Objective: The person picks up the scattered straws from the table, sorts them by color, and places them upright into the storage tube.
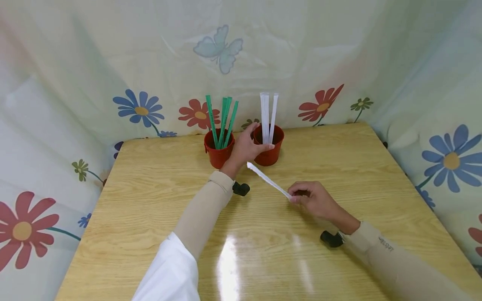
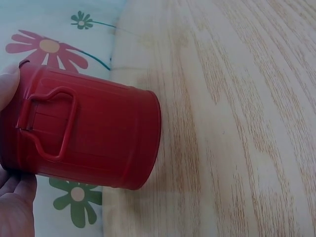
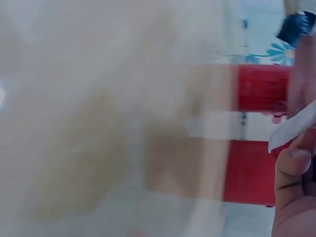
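In the head view my left hand [image 1: 245,147] holds the right red bucket [image 1: 268,156] by its rim, with thumb and fingers on either side. The left wrist view has that bucket [image 2: 103,131] close up, its wire handle folded against the wall. Several white paper-wrapped straws [image 1: 265,117] stand upright in it. My right hand [image 1: 315,200] pinches one end of another white paper-wrapped straw [image 1: 268,180], its free end pointing up and left towards the bucket. In the right wrist view, part of this straw [image 3: 294,126] sticks out above the thumb.
A second red bucket [image 1: 219,158] with several green straws [image 1: 224,121] stands left of the first. Both are near the back edge of the wooden table [image 1: 158,217]. A flower-patterned curtain [image 1: 286,50] hangs behind and at the sides.
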`<act>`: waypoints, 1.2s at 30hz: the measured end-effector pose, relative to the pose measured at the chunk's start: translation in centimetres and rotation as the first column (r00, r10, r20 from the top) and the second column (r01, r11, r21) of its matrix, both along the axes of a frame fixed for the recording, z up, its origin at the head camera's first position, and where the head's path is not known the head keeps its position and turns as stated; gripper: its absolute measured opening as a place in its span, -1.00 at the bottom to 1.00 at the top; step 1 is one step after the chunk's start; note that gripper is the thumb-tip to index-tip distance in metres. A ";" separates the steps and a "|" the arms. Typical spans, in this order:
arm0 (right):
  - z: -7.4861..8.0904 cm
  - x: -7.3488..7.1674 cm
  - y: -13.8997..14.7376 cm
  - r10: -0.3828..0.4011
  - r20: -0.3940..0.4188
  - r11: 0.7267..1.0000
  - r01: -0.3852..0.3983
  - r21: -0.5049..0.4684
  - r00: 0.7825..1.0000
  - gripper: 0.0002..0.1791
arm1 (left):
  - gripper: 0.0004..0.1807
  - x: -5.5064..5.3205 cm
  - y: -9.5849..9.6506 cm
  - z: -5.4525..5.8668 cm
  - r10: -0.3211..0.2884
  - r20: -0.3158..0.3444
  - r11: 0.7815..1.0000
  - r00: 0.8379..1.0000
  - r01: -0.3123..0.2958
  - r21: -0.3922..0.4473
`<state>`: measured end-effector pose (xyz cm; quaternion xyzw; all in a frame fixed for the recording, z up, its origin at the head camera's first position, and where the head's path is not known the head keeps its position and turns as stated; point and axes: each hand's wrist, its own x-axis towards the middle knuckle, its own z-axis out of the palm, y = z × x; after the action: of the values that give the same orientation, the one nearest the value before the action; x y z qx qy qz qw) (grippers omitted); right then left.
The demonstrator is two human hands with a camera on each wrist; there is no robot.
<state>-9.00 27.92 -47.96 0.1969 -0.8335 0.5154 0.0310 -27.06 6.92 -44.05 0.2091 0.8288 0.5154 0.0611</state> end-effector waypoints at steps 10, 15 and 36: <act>5.0 -4.0 -1.3 -0.212 -0.118 0.975 0.202 -0.095 0.970 -0.94 | 0.04 0.2 0.2 0.3 -0.011 -0.020 1.000 1.000 0.011 -0.009; 7.4 -6.7 -2.0 -0.306 -0.098 0.944 0.288 -0.163 0.947 -0.93 | 0.02 0.2 0.2 0.3 -0.012 -0.015 1.000 1.000 0.012 -0.013; 8.5 -14.0 -2.4 -0.529 0.008 0.842 0.524 0.124 0.848 -0.78 | 0.01 0.1 0.1 0.2 0.008 -0.035 0.999 0.999 -0.010 -0.044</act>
<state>-22.99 25.56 -39.46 -0.0488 -0.8847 0.4412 0.1422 -26.98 7.06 -43.86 0.2129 0.8420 0.4933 0.0488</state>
